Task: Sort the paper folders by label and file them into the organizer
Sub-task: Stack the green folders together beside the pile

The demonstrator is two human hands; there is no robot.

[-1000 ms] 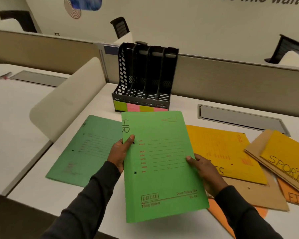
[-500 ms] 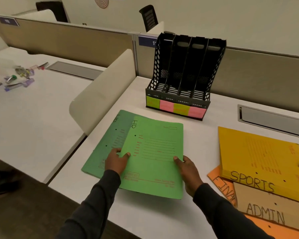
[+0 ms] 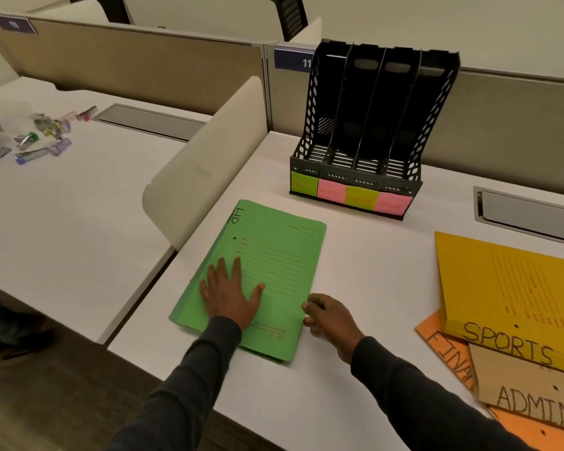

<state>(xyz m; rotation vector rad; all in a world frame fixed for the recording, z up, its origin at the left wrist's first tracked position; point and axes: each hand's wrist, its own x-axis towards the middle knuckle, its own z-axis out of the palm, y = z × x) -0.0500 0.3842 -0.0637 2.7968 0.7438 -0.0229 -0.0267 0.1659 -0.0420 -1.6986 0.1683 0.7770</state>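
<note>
Head view: left hand [image 3: 230,296] lies flat on the green HR folder [image 3: 280,255], fingers straight and spread wide. That folder sits on a second green folder [image 3: 183,309], stacked almost square on the bench [image 3: 372,271], just in front of the black organizer [image 3: 372,125]. Right hand [image 3: 331,317] is at the HR folder's right edge, fingers curled; can't tell if they pinch it. Sticky notes [image 3: 350,193] run along the organizer's front lip. Far right: the yellow SPORTS folder [image 3: 508,288] overlaps the brown ADMIN folder [image 3: 528,385] and an orange folder [image 3: 443,346].
</note>
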